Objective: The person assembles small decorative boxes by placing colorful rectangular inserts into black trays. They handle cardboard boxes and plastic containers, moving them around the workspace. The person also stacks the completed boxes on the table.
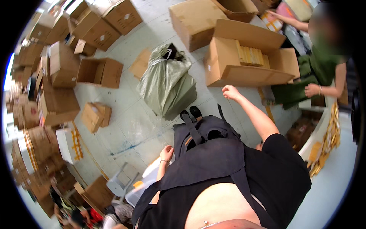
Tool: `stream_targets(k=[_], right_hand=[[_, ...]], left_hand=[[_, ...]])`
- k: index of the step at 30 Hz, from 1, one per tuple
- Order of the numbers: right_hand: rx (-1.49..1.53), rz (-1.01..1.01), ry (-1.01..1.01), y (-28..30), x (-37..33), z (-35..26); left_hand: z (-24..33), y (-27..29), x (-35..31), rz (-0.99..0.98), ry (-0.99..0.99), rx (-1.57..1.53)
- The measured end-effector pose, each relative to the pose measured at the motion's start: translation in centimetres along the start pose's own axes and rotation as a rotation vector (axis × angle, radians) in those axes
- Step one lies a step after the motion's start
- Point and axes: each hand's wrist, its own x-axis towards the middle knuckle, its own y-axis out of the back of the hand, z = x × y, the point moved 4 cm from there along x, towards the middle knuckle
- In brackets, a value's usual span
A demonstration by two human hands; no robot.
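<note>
My right hand is raised in front of the near side of a large open cardboard box. Its fingers are loosely curled in, and nothing shows in them. Yellow packages stand in a row inside that box. Low beside my apron hangs my left hand, with a bracelet at the wrist. Its fingers are also curled, with nothing visible in the grip. Ahead of my feet stands a grey-green woven sack, gathered and tied at the top.
A co-worker in green is at the right, beside bags and cloth. Cardboard boxes are stacked along the left. A grey stool and a clear plastic bin stand near my left. Yellow packages lie on a surface at right.
</note>
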Motion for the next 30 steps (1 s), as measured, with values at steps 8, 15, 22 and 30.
stream_targets(k=[8, 15, 22, 30], right_hand=[[0.331, 0.258, -0.005, 25.0, 12.3, -14.1], [-0.152, 0.543, -0.193, 36.6, 24.2, -17.8], [-0.612, 0.574, -0.018, 40.5, 32.7, -21.2], [-1.008, 1.048, 0.464, 43.4, 36.9, -25.2]], left_hand=[[4.6, 9.6, 9.9, 0.089, 0.019, 0.401], [7.7, 11.8, 11.2, 0.147, 0.139, 0.147], [14.2, 0.2, 12.1, -0.156, 0.296, -0.102], [29.7, -4.0, 16.4, -0.12, 0.352, -0.18]])
